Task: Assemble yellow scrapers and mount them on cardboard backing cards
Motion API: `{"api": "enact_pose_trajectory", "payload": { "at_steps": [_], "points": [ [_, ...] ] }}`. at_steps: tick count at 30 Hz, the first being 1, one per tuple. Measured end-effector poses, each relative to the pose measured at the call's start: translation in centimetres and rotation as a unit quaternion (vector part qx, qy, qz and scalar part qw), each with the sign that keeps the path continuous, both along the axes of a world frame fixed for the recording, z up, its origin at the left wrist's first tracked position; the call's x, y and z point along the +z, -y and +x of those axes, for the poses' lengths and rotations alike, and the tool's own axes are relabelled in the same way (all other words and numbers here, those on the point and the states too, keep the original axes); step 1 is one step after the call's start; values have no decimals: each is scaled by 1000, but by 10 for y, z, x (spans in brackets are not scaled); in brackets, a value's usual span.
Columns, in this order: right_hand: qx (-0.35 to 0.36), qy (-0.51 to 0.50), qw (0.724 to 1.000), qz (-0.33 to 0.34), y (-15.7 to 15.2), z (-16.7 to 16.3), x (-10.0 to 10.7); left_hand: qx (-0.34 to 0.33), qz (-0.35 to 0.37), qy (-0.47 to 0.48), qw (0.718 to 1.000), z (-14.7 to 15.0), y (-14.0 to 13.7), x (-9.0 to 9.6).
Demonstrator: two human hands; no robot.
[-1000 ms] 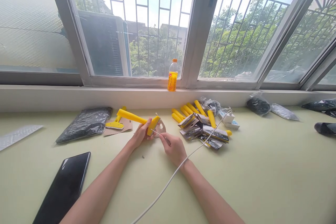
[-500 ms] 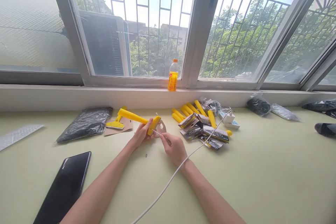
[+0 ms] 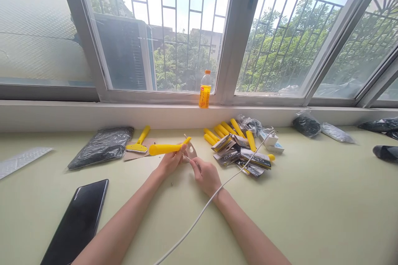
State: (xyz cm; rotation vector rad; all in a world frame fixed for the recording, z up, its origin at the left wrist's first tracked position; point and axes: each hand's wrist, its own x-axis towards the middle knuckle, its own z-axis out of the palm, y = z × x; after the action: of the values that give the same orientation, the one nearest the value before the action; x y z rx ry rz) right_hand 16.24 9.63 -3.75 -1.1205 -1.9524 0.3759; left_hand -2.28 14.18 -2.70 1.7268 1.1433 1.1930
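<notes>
My left hand (image 3: 169, 162) grips a yellow scraper (image 3: 166, 148) near its head, with the handle pointing left and lying almost level. My right hand (image 3: 207, 176) pinches a thin metal tool (image 3: 187, 158) whose tip meets the scraper's head. Behind the two hands lies a piece of brown card (image 3: 191, 150). A tiny dark screw (image 3: 171, 183) rests on the pale green table (image 3: 311, 207) just below my left hand.
A second yellow scraper (image 3: 139, 140) lies on brown card at the left, beside a black plastic bag (image 3: 101, 145). A pile of yellow handles and packets (image 3: 239, 145) sits to the right. A black phone (image 3: 76, 223) lies front left. A white cable (image 3: 199, 215) crosses my right wrist. A bottle (image 3: 204, 89) stands on the sill.
My left hand has turned the scraper, so its handle dropped from slanting up-left to nearly level. My right hand and its thin tool stayed at the scraper's head.
</notes>
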Motion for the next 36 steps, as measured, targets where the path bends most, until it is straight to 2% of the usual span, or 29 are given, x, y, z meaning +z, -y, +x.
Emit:
{"api": "enact_pose_trajectory", "payload": {
  "at_steps": [8, 17, 27, 31, 36],
  "points": [
    [-10, 15, 1000, 5, -1, 0, -3, 46, 45, -18, 998, 5, 6, 1],
    [-11, 34, 990, 135, 1, -1, -2, 57, 60, -79, 993, 3, 5, 1],
    [-28, 181, 963, 199, -3, 4, 0, 48, 16, -45, 998, 4, 7, 3],
    [-26, 202, 951, 231, -4, 5, 1, 44, 16, -27, 999, 3, 6, 2],
    [-23, 227, 947, 227, -3, 5, 3, 49, 5, -25, 998, 2, 3, -2]
  ]
}}
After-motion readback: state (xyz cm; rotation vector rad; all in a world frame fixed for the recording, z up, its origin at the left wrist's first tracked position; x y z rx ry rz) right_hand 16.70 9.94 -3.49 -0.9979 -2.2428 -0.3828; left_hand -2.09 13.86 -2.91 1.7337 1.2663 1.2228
